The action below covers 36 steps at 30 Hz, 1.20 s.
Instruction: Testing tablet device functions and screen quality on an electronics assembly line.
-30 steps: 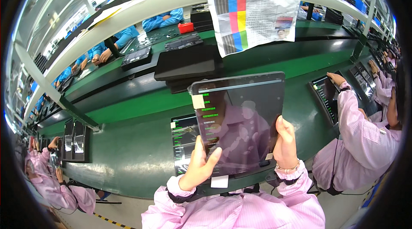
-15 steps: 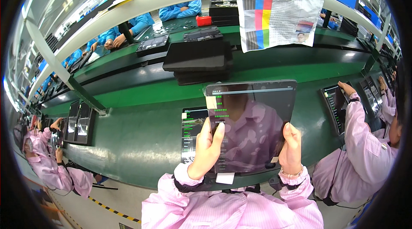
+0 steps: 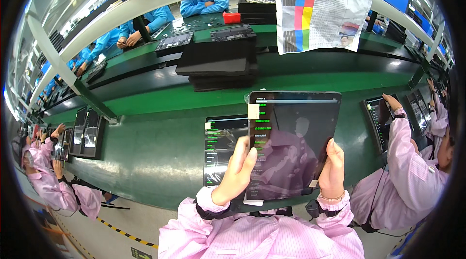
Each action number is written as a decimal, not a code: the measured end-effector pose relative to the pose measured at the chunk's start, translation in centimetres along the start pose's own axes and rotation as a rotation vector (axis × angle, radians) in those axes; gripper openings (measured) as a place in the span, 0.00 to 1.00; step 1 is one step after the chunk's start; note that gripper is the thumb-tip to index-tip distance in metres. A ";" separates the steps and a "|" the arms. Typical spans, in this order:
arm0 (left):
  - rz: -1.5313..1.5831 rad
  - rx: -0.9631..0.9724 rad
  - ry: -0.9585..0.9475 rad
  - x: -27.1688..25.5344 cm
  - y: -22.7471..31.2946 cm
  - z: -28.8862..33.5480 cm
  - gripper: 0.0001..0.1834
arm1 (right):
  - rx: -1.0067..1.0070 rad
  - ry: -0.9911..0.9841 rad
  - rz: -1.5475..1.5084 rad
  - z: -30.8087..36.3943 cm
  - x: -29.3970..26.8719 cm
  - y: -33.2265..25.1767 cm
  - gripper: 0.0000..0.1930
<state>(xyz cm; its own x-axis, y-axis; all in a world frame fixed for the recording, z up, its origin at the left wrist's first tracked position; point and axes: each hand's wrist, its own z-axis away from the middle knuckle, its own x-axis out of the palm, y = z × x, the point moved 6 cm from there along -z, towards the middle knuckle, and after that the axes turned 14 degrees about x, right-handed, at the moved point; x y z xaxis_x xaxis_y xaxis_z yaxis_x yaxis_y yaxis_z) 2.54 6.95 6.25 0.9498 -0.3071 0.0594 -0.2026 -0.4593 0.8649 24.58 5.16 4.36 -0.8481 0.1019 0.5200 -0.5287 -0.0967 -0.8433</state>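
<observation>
I hold up a dark tablet (image 3: pixel 296 147) with a list of green lines on its lit screen and a small pale sticker at its upper left. My right hand (image 3: pixel 333 169) grips its right edge, thumb in front. At the lower left edge is my left hand (image 3: pixel 235 174), closed, its thumb at the front rim; its other fingertips are partly hidden. A second tablet (image 3: pixel 223 150), also showing a list, lies on the green bench behind my left hand. Below the held tablet, a white paper tab (image 3: pixel 253 202) sticks out.
On the far shelf stands a stack of black trays (image 3: pixel 216 62). A printed sheet (image 3: pixel 323 14) hangs from the white rail. To the left are black trays with panels (image 3: pixel 86 133). Co-workers in pink (image 3: pixel 405 176) sit at both sides; others in blue (image 3: pixel 204 4) work opposite.
The held tablet has shifted slightly right, uncovering more of the tablet on the bench. My left thumb has slid from over the screen to the tablet's left rim.
</observation>
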 end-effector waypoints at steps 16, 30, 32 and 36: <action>-0.600 0.072 -0.422 2.2 -2.8 7.5 0.20 | 0.391 0.091 -0.015 -4.5 -10.2 3.2 0.16; -1.131 0.001 -0.444 3.5 -4.2 7.1 0.24 | 0.502 0.034 0.229 -8.2 -13.1 5.3 0.18; -1.133 -0.018 -0.451 3.7 -4.4 6.7 0.24 | 0.315 0.211 0.592 -7.3 -12.8 2.7 0.18; -1.086 -0.024 -0.404 3.9 -4.3 6.0 0.24 | -0.182 0.301 1.152 -4.1 -10.7 -1.7 0.14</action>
<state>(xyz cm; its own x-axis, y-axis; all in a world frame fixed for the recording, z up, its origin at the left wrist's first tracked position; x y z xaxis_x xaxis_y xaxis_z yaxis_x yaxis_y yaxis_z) 5.72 2.72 -0.21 0.4751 -0.0063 -0.8799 0.6815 -0.6300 0.3725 34.70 8.31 -0.35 -0.7640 0.2771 -0.5827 0.5666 -0.1438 -0.8113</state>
